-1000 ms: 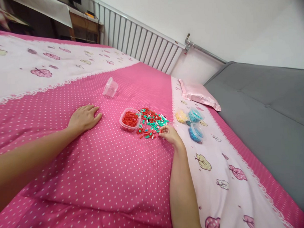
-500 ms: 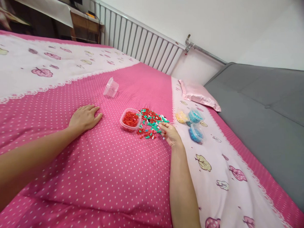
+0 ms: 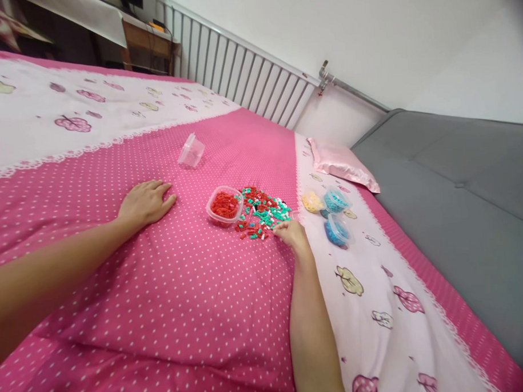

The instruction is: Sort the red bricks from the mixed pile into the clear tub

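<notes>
My left hand (image 3: 145,202) lies flat and open on the pink dotted bedspread (image 3: 170,290), holding nothing. My right hand (image 3: 292,232) rests at the near right edge of a loose pile of small red, green and white beads (image 3: 262,213); its fingers are curled down onto the beads in a pinch, and what they hold is too small to make out. Left of the pile stands a clear tub filled with red beads (image 3: 224,206).
An empty clear tub (image 3: 191,151) lies tipped on its side farther back. Three small tubs sit to the right: yellow beads (image 3: 312,201), blue beads (image 3: 336,198), more blue (image 3: 336,229). A pink pillow (image 3: 341,163), a grey sofa (image 3: 454,200) and a white radiator (image 3: 240,76) border the bed.
My right hand had lifted and turned palm-up half a second ago; now it is down again with fingertips on the bead pile's edge. My left hand has not moved.
</notes>
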`<action>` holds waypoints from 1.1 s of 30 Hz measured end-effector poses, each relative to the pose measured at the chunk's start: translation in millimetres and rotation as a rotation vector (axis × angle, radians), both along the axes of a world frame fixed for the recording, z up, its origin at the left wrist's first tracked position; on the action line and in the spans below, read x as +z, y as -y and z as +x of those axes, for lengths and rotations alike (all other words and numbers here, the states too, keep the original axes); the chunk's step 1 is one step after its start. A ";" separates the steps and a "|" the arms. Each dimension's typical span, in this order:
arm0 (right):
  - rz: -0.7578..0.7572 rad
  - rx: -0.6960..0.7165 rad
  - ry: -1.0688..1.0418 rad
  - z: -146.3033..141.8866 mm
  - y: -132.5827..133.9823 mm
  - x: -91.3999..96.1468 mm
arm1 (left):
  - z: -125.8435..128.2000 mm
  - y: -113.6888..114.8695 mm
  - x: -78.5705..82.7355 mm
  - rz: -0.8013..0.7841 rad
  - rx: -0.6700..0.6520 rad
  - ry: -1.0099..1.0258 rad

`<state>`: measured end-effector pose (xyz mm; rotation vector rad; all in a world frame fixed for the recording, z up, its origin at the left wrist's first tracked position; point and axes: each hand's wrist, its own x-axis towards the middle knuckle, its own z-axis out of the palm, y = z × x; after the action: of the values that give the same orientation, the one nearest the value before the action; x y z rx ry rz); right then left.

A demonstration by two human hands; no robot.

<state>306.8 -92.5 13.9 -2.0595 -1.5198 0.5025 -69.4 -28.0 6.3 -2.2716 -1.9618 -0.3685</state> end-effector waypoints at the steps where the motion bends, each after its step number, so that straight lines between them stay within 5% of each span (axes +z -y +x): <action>1: -0.002 -0.004 0.007 0.7 0.7 1.6 | 0.1 0.1 0.1 0.001 -0.002 -0.005; 24: 0.017 0.160 0.174 -25.4 -3.2 -1.4 | -1.4 -2.0 -3.5 0.034 -0.013 -0.004; 27: 0.039 0.146 0.071 -23.0 -4.5 -4.2 | -0.9 -1.6 -2.7 0.031 -0.010 -0.005; 33: 0.126 0.086 -0.455 -18.1 -6.5 -4.0 | -0.8 -1.6 -2.0 0.019 -0.011 0.002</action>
<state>288.7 -85.9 9.9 -1.6466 -1.3283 0.8217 -70.3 -26.4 4.3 -2.2716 -1.9396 -0.3897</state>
